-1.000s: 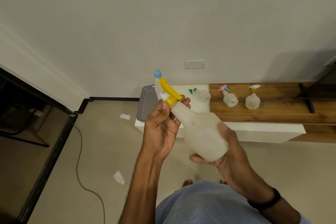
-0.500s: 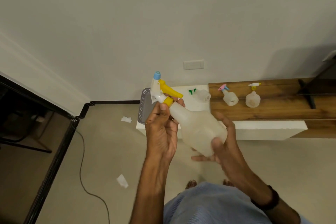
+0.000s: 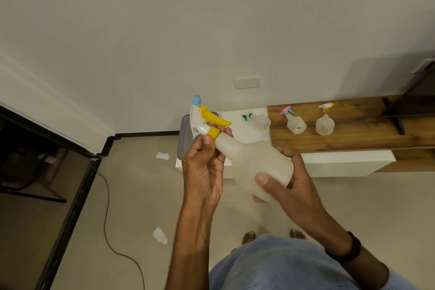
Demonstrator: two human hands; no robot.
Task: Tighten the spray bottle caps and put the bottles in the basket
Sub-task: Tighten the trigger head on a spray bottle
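While left hand (image 3: 203, 167) pinches the yellow cap (image 3: 213, 132), right hand (image 3: 294, 186) grips the translucent bottle (image 3: 256, 160); contents unclear.

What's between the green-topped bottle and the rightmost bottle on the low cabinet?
A pink-topped spray bottle, on the wooden top, in the head view.

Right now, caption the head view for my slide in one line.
Left hand pinches the yellow cap of a translucent spray bottle while the right hand grips its body, grey basket behind.
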